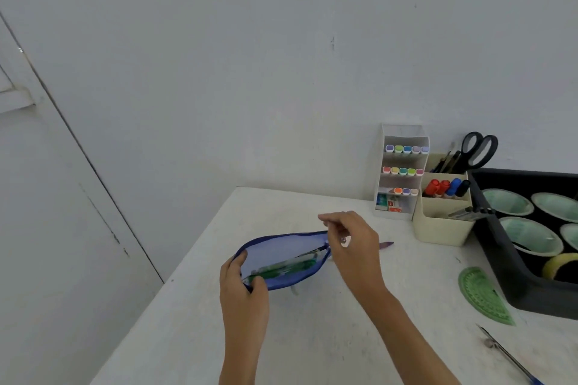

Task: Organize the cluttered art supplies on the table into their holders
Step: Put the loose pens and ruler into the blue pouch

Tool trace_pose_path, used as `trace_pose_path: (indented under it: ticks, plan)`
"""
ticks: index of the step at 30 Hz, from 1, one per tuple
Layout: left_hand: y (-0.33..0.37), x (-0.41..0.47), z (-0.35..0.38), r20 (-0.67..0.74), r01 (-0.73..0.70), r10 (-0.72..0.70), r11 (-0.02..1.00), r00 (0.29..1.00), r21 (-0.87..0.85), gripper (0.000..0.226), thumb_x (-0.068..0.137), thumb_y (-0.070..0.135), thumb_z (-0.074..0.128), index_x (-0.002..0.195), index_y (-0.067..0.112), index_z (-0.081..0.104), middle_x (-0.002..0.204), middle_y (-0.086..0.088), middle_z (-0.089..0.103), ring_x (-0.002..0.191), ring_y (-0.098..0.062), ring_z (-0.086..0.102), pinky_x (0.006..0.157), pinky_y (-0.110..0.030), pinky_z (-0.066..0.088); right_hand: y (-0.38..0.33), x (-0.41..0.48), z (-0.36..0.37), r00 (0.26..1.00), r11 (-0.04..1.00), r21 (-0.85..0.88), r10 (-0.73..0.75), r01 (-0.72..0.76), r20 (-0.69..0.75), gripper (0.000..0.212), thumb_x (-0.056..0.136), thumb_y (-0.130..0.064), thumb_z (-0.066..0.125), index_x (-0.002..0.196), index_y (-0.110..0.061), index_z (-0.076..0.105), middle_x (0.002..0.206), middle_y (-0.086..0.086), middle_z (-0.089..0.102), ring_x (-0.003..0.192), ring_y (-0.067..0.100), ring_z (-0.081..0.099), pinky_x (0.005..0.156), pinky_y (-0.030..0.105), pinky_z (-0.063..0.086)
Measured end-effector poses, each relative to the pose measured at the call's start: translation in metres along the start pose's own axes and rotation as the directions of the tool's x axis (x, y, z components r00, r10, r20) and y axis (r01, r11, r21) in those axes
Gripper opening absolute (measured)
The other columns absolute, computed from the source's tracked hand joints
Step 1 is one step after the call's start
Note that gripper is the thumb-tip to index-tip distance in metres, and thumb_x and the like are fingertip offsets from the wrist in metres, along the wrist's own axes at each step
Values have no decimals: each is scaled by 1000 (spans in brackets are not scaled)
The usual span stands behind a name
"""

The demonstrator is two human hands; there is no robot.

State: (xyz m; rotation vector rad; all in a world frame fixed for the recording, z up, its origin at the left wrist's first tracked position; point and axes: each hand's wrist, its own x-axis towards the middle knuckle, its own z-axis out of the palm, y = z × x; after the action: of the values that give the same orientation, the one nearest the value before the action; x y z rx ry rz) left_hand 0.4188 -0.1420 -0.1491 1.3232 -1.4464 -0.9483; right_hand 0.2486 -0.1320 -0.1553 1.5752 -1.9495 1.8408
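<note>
While the left hand grips one end, the right hand works the other end of the blue mesh pouch.

Left thumb and fingers pinch the pouch's left end, probably to tension the mouth. The right fingers are curled and pinch at the zip end; whether they hold the pull or a pen cannot be resolved. A green pen lies inside. The pouch sits low over the counter, near its left edge. Open surface lies toward the viewer; the cream holder and black tray bound the right.
</note>
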Motion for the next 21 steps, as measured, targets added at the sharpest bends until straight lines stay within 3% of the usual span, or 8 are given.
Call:
trace_pose_path:
  ticks: [2, 4, 7, 9, 13, 17, 19, 21]
  plan:
    - [1, 3, 0, 3, 7, -7, 1000, 1000, -8, 47, 88, -7, 46, 132, 10, 44, 132, -5, 45, 106, -10, 41, 82, -19, 33, 20, 7, -8, 979, 980, -16, 198, -199, -50, 20, 86, 8, 56, 96, -3, 69, 94, 12, 68, 80, 11, 60, 72, 3, 43]
    - [3, 7, 0, 3, 5, -5, 1000, 1000, -13, 47, 88, -7, 46, 132, 10, 44, 132, -6, 45, 106, -11, 42, 81, -18, 33, 44, 8, -11, 940, 930, -172, 339, -326, 49, 25, 90, 6, 50, 105, -3, 67, 108, 13, 67, 97, 20, 61, 83, 10, 41]
    - [3, 10, -2, 12, 2, -2, 1000, 1000, -13, 48, 89, -7, 46, 133, 10, 44, 131, -5, 44, 106, -9, 40, 83, -17, 33, 68, 1, -5, 868, 830, -524, 392, -191, 305, 38, 94, 0, 46, 127, -14, 57, 129, 4, 57, 121, 18, 48, 102, 26, 33]
    - [2, 11, -3, 14, -7, 7, 1000, 1000, -12, 48, 88, -8, 46, 133, 10, 43, 131, -5, 44, 105, -9, 40, 75, -5, 34, 74, -8, 0, 844, 780, -624, 365, -47, 393, 43, 95, -2, 46, 133, -22, 50, 132, -1, 53, 123, 15, 43, 100, 30, 28]
    - [0, 14, -1, 18, -1, 1, 1000, 1000, -20, 48, 89, -10, 46, 132, 9, 43, 130, -6, 44, 105, -9, 40, 63, 4, 35, 77, -18, 1, 880, 731, -682, 330, -10, 341, 36, 96, -10, 49, 126, -27, 57, 123, -4, 53, 115, 15, 43, 97, 32, 25]
    - [-3, 11, -2, 32, 2, -1, 999, 1000, -37, 48, 88, -11, 45, 132, 9, 44, 129, -5, 44, 104, -9, 41, 62, 5, 35, 52, -12, -16, 976, 837, -524, 212, -155, 49, 21, 90, -15, 60, 110, -17, 66, 105, 3, 62, 100, 20, 53, 83, 26, 31]
    - [-4, 8, -2, 41, 2, -1, 999, 999, -34, 48, 88, -11, 45, 132, 8, 44, 129, -5, 44, 102, -9, 42, 61, 6, 35, 17, -4, -34, 970, 927, -290, 205, -236, -132, 18, 90, -20, 60, 108, -23, 61, 94, -4, 63, 90, 16, 57, 74, 20, 40]
    - [-4, 5, 0, 52, 6, -4, 999, 999, -37, 47, 88, -11, 44, 132, 8, 44, 129, -6, 44, 92, -5, 45, 61, 6, 34, -23, 5, -52, 941, 962, -24, 259, -271, -215, 24, 91, -19, 59, 111, -30, 52, 86, -9, 60, 78, 8, 60, 65, 19, 50]
